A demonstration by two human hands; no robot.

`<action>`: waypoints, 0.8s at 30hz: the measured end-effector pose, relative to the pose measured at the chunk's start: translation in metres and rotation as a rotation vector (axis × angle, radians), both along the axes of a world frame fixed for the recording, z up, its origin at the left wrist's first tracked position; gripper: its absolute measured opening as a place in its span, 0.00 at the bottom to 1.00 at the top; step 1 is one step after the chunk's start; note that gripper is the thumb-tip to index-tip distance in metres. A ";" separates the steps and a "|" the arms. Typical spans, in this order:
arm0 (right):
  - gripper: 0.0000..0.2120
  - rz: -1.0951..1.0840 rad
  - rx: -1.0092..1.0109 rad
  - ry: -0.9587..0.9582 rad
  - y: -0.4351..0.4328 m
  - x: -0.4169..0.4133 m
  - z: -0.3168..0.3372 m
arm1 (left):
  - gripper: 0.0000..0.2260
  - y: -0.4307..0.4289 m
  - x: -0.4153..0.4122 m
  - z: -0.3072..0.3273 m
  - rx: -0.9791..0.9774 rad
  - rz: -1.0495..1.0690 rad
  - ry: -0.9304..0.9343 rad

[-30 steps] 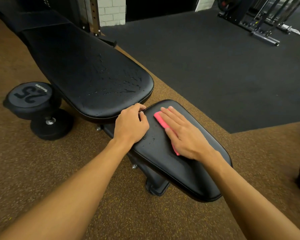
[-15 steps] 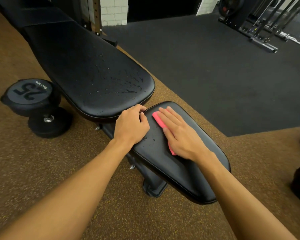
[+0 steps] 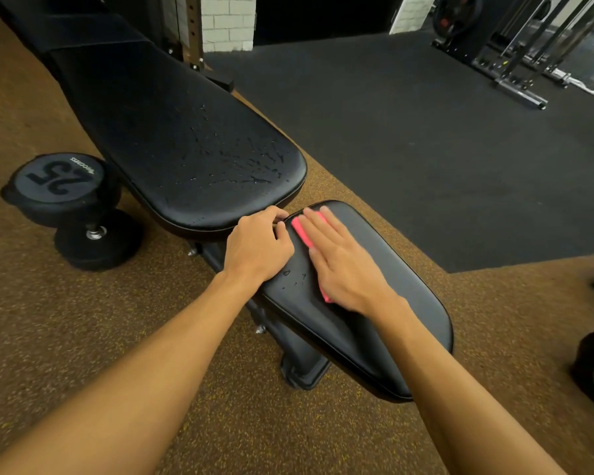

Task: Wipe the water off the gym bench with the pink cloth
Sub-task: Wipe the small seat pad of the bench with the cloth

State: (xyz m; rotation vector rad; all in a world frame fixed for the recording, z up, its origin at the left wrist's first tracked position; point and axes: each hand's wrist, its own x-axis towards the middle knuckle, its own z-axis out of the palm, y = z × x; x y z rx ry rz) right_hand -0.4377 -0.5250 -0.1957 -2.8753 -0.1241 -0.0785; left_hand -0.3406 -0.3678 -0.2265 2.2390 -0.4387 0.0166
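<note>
Pressing flat with its fingers spread and straight, the right hand [image 3: 343, 265] pins the folded pink cloth [image 3: 304, 229] against the small black padded seat pad [image 3: 384, 279] of the gym bench; only the cloth's far end and a sliver near the wrist show, the rest hidden under the palm. Just beside it, the left hand [image 3: 258, 246] is curled, fingers bent around the seat pad's far left corner at the gap between the two pads. A few water drops [image 3: 294, 277] sit on the seat between the hands. Beyond lies the long black padded backrest [image 3: 172, 132], its near end covered with many scattered droplets [image 3: 240, 159]. Left of the bench, a black rubber dumbbell marked 25 [image 3: 72, 207] rests on the brown speckled rubber floor [image 3: 83, 337]. A dark grey mat [image 3: 426, 149] lies to the right, with a metal rack base [image 3: 515, 84] far back.
</note>
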 end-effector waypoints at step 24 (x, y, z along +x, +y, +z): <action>0.24 -0.165 0.045 0.038 0.002 -0.022 0.005 | 0.14 0.053 -0.008 -0.022 -0.186 -0.120 0.100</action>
